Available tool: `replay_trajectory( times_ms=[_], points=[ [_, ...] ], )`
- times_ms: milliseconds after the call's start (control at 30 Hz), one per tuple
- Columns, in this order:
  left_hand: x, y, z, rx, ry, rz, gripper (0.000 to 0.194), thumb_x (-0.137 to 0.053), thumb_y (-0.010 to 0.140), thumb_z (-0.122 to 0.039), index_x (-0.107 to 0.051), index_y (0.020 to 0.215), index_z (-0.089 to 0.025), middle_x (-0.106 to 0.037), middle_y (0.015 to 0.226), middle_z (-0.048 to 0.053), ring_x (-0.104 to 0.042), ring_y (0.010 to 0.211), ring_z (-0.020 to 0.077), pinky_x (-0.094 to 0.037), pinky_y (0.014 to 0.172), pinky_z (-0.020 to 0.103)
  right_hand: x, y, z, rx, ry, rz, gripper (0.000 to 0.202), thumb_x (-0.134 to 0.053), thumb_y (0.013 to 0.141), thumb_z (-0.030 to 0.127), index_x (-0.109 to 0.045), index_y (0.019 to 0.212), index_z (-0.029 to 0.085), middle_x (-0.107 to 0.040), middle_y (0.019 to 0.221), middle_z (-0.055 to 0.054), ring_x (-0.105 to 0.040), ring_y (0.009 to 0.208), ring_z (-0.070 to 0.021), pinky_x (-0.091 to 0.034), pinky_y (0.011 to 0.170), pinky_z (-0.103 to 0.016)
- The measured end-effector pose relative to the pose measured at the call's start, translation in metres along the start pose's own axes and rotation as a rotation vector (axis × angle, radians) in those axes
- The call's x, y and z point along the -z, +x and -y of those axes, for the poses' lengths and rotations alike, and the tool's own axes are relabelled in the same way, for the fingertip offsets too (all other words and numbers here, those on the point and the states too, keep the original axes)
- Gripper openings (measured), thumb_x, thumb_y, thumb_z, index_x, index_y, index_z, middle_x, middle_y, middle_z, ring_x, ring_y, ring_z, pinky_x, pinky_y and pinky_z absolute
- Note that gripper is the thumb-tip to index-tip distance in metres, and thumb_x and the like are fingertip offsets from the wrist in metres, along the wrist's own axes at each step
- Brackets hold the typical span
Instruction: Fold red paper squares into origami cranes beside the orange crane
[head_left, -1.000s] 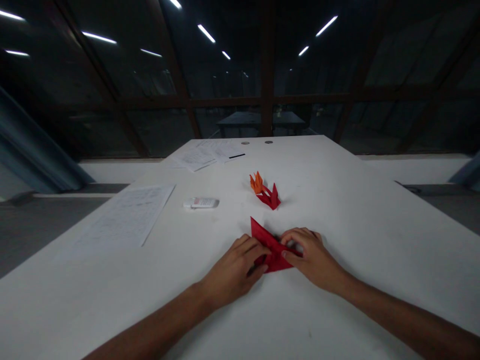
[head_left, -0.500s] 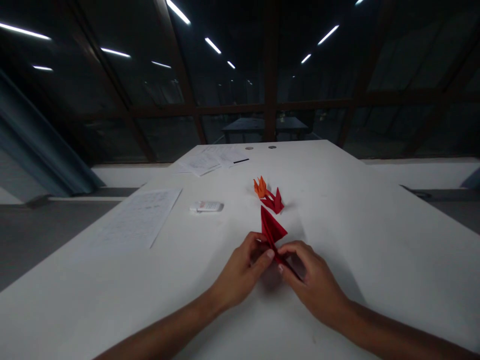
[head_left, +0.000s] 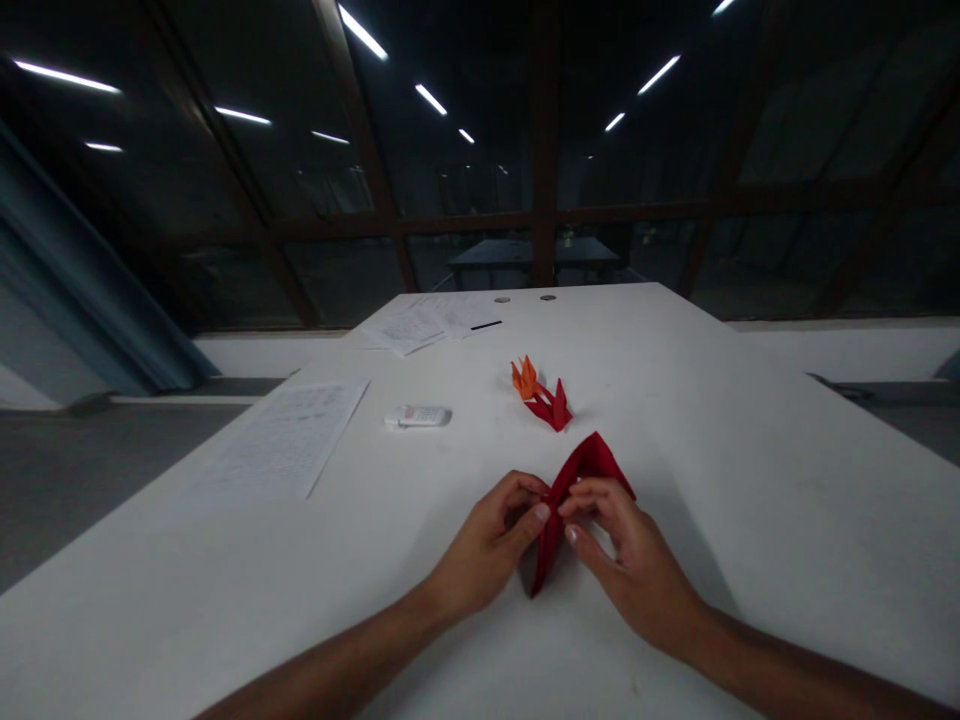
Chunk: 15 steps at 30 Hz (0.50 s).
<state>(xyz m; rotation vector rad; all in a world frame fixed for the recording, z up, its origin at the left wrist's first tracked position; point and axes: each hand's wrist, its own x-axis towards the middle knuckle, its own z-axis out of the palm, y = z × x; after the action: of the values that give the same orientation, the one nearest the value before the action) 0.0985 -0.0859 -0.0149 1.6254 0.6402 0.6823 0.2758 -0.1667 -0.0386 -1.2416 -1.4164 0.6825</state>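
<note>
A folded piece of red origami paper (head_left: 596, 455) stands tilted over the near middle of the table, one wing pointing up and right, a narrow point hanging toward me. My left hand (head_left: 499, 530) pinches its middle between thumb and fingers. At the right side of the fold, the curled fingertips of my right hand (head_left: 626, 550) touch or nearly touch the paper. That thumb stands a little apart, with white table showing in the gap. Just beyond are an orange folded paper piece (head_left: 526, 380) and a smaller red folded paper piece (head_left: 559, 408), close together.
On the white table (head_left: 750, 480), a white labelled item (head_left: 418, 416) lies left of the folded pieces. A printed sheet (head_left: 289, 440) is at the left; more papers (head_left: 412, 325) and a dark, thin stick (head_left: 486, 325) lie farther back. Two small discs (head_left: 548, 297) sit near the far edge.
The red paper has turned between my hands: its wing now leans right and its point hangs toward me. My right thumb and fingers have shifted off the strip they held.
</note>
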Motion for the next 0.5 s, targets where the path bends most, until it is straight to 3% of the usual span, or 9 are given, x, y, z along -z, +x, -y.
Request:
replay_trajectory(
  times_ms=[233,500],
  points=[
    [0.004,0.004,-0.005,0.033,-0.099,-0.037,0.025,-0.062,0.094,-0.04,-0.059,0.104,-0.018,-0.067,0.096,0.004,-0.059,0.086,0.0158,-0.045,0.076,0.025,0.005,0.0,0.008,0.038,0.028,0.101,0.024,-0.056,0.097,0.025,-0.055,0.121,0.026,-0.067,0.12,-0.008,-0.064,0.116,-0.0223,-0.05,0.104,-0.043],
    [0.01,0.007,0.004,0.094,-0.359,-0.103,0.017,-0.065,0.087,-0.024,-0.062,0.103,-0.018,-0.069,0.095,0.004,-0.062,0.088,0.0165,-0.046,0.08,0.027,0.013,-0.006,0.015,0.121,-0.134,0.21,0.035,-0.054,0.094,0.022,-0.056,0.128,0.028,-0.066,0.127,-0.008,-0.061,0.121,-0.0262,-0.048,0.105,-0.048]
  ],
)
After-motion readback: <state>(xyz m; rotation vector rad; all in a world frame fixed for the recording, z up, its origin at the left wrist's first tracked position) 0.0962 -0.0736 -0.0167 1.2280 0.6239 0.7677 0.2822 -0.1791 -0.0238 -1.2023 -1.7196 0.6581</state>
